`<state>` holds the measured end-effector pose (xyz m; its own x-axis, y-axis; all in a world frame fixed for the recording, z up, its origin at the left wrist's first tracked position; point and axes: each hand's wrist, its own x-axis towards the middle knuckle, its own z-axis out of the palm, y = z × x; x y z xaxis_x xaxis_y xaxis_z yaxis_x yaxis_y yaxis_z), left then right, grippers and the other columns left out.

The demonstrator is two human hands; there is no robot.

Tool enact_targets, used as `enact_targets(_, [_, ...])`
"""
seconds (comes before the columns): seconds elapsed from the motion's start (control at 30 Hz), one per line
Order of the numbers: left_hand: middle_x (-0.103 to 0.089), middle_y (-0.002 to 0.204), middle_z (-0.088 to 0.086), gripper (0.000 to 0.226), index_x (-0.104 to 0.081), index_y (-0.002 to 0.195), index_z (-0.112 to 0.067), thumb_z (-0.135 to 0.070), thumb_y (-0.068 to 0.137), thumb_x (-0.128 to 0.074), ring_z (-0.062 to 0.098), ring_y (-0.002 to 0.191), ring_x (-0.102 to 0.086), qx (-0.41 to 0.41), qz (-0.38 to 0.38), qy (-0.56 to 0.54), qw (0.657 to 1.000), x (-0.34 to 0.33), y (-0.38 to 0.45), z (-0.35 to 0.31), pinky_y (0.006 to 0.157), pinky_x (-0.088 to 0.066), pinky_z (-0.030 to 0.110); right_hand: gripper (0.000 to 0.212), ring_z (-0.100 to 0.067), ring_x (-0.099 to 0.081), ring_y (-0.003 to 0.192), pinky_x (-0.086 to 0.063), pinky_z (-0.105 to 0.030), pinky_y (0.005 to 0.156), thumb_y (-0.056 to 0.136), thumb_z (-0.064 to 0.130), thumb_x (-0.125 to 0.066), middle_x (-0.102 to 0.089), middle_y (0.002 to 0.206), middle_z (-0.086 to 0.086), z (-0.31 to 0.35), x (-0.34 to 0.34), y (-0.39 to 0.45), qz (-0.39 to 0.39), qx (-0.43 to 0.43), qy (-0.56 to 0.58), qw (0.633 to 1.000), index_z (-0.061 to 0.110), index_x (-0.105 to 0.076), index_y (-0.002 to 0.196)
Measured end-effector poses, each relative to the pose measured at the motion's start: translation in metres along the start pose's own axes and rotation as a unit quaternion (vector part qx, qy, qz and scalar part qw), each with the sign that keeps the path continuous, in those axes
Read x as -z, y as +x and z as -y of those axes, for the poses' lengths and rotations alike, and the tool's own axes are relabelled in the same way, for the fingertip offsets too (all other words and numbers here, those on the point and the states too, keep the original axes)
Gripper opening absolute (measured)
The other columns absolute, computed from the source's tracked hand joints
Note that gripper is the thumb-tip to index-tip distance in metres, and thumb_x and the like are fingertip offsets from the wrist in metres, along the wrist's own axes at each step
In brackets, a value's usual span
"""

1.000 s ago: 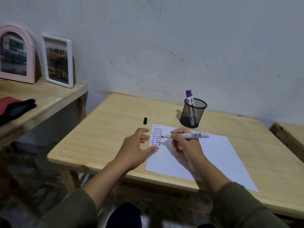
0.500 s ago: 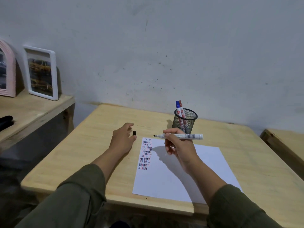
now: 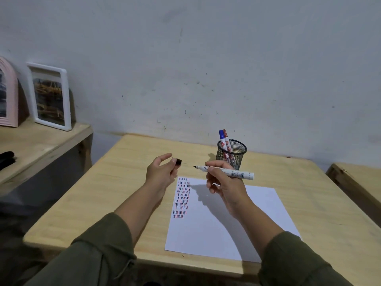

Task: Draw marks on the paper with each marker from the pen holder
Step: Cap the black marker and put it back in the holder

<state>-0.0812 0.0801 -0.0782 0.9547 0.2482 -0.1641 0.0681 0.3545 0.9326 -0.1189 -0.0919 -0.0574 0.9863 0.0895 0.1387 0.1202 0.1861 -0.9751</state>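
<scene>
Wooden worktop [image 3: 123, 182] is carrying marked paper [image 3: 226, 219] and mesh pen holder [image 3: 232, 154]. Head view: right hand [image 3: 223, 182] is gripping an uncapped marker [image 3: 225, 171] above the paper; left hand [image 3: 160, 172] is pinching its black cap [image 3: 177, 161].

A pale grey wall [image 3: 226, 58], scuffed with small dark marks, runs behind a light wooden table [image 3: 115, 193]. At the left a lower wooden bench [image 3: 41, 145] carries a white picture frame [image 3: 49, 96] and a pink arched frame [image 3: 8, 93], both leaning against the wall. Another wooden bench [image 3: 356, 182] shows at the right edge.
</scene>
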Motion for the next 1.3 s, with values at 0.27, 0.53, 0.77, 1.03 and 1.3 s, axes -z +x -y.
enact_targets(0.27, [-0.069, 0.084, 0.009, 0.008, -0.064, 0.091, -0.012, -0.007, 0.086, -0.059, 0.011, 0.079, -0.067, 0.028, 0.062, -0.109, 0.992, -0.013, -0.027, 0.003, 0.066, -0.053, 0.017, 0.017, -0.015, -0.053, 0.052, -0.039, -0.024, 0.046, 0.088, 0.007, -0.056, -0.058, 0.066, -0.005, 0.007, -0.007, -0.008, -0.011, 0.018, -0.028, 0.999, 0.015, -0.069, 0.082])
enact_targets(0.53, [-0.070, 0.074, 0.008, 0.002, -0.065, 0.085, -0.007, -0.008, 0.083, -0.064, 0.009, 0.068, -0.070, 0.022, 0.089, -0.104, 0.990, -0.024, -0.048, 0.000, 0.062, -0.055, 0.015, 0.021, -0.015, -0.055, 0.054, -0.041, -0.023, 0.045, 0.088, 0.008, -0.057, -0.062, 0.061, 0.004, 0.013, -0.002, -0.019, -0.005, 0.032, -0.050, 0.998, 0.021, -0.071, 0.078])
enact_targets(0.77, [-0.068, 0.058, 0.005, 0.005, -0.062, 0.080, -0.006, -0.008, 0.083, -0.064, 0.010, 0.054, -0.065, 0.081, 0.078, -0.127, 0.986, -0.030, -0.060, -0.014, 0.050, -0.053, 0.017, 0.016, -0.013, -0.059, 0.058, -0.045, -0.024, 0.048, 0.087, 0.010, -0.058, -0.062, 0.074, -0.001, 0.026, 0.002, -0.029, 0.049, 0.089, -0.149, 0.984, 0.018, -0.071, 0.082])
enact_targets(1.03, [-0.064, 0.079, 0.007, 0.007, -0.060, 0.084, -0.008, -0.003, 0.086, -0.058, 0.010, 0.069, -0.061, 0.063, 0.091, -0.183, 0.977, -0.038, -0.080, -0.017, 0.055, -0.053, 0.012, 0.020, -0.015, -0.056, 0.057, -0.045, -0.026, 0.053, 0.089, 0.010, -0.056, -0.062, 0.064, 0.003, 0.029, -0.003, -0.039, 0.014, 0.077, -0.073, 0.994, 0.017, -0.075, 0.086])
enact_targets(1.3, [-0.069, 0.072, 0.002, 0.011, -0.059, 0.088, -0.013, -0.002, 0.087, -0.055, 0.007, 0.064, -0.060, 0.036, 0.140, -0.249, 0.958, -0.045, -0.094, -0.025, 0.057, -0.052, 0.014, 0.021, -0.012, -0.053, 0.052, -0.045, -0.020, 0.050, 0.092, 0.013, -0.050, -0.059, 0.063, -0.005, 0.037, -0.017, -0.044, -0.001, 0.038, 0.118, 0.992, 0.009, -0.071, 0.094])
